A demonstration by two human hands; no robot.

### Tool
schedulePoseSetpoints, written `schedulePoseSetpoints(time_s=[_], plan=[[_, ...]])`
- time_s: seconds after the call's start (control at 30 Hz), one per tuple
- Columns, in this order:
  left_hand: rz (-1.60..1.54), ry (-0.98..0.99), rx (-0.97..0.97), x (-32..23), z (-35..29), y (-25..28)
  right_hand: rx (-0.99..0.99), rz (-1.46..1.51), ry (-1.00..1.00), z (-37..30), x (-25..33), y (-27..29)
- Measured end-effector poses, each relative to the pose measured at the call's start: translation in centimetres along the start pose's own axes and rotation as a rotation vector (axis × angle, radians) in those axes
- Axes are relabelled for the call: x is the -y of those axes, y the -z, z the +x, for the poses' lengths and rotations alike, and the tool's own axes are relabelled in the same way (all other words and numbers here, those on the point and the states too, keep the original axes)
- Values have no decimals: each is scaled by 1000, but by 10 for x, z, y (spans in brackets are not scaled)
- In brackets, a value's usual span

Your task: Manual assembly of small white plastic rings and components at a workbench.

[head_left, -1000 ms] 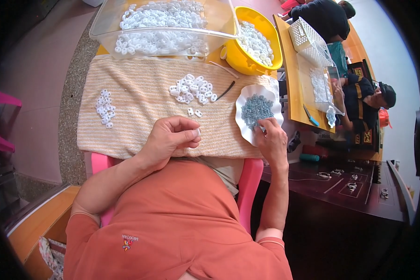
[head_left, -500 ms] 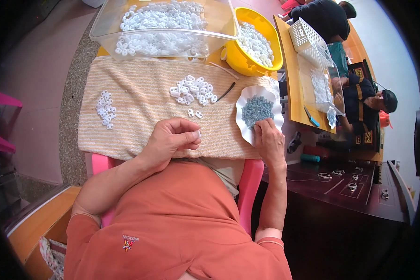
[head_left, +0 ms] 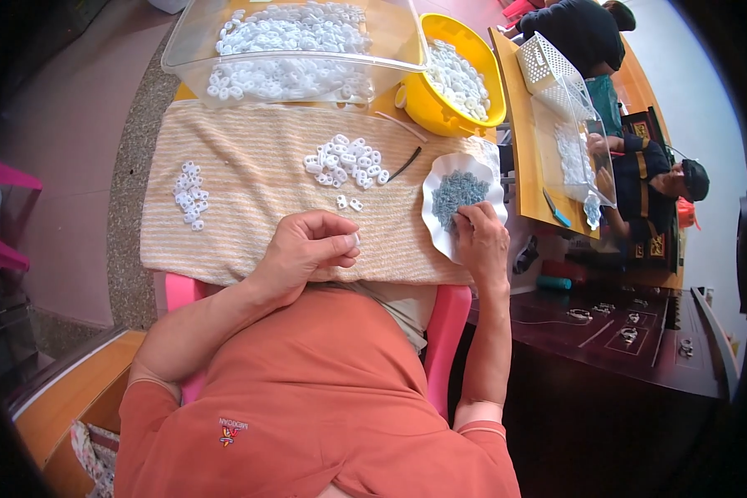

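Observation:
My left hand [head_left: 307, 249] is closed in a pinch above the near part of a striped towel [head_left: 249, 166]. A small white piece [head_left: 356, 239] shows at its thumb tip, mostly hidden. Over the near edge of a white wavy-rimmed dish [head_left: 432, 226], my right hand [head_left: 485, 245] pinches at a heap of small grey-blue pieces [head_left: 458, 191]; what lies between the fingertips is hidden. Beyond my left hand lies a pile of white two-holed plastic pieces [head_left: 346, 161], with two loose ones [head_left: 349, 202] in front. More white pieces [head_left: 191, 196] lie grouped at the left.
A clear bin [head_left: 183, 66] of white pieces and a yellow basin [head_left: 494, 91] stand at the back. A thin black strip [head_left: 405, 164] lies beside the pile. At right, people work at another table [head_left: 519, 124]. A pink chair [head_left: 446, 332] surrounds me.
My right hand's fingertips have shifted slightly farther over the grey-blue pieces. My left hand keeps its pinch. The whole view has shifted very slightly.

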State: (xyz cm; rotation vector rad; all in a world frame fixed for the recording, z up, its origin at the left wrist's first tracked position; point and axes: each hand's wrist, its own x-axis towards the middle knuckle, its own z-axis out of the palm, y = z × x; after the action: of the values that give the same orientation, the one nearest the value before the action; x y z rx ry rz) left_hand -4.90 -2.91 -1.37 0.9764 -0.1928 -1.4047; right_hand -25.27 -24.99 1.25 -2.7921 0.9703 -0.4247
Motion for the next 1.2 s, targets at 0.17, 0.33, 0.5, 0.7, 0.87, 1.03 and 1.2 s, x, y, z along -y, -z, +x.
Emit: schedulePoseSetpoints(time_s=[0.17,0.33,0.5,0.7,0.87,1.03,1.2], plan=[[-5,-8,7,0,0,-1,-92,62,30,0,1,-3],[-8,-15,18,-1,-1,-1,-49,100,2,-3,-2,-4],[7,-11,7,-1,-1,-1,-81,138,-45,-4,4,-3],[2,-6,6,0,-1,-1,-120,140,-17,-8,11,1],[1,-20,20,2,1,-1,-159,435,-56,-18,21,-3],[4,4,16,-1,-1,-3,-97,678,-57,-24,36,-12],[-1,-5,54,1,0,-3,27,912,-178,-24,58,-15]])
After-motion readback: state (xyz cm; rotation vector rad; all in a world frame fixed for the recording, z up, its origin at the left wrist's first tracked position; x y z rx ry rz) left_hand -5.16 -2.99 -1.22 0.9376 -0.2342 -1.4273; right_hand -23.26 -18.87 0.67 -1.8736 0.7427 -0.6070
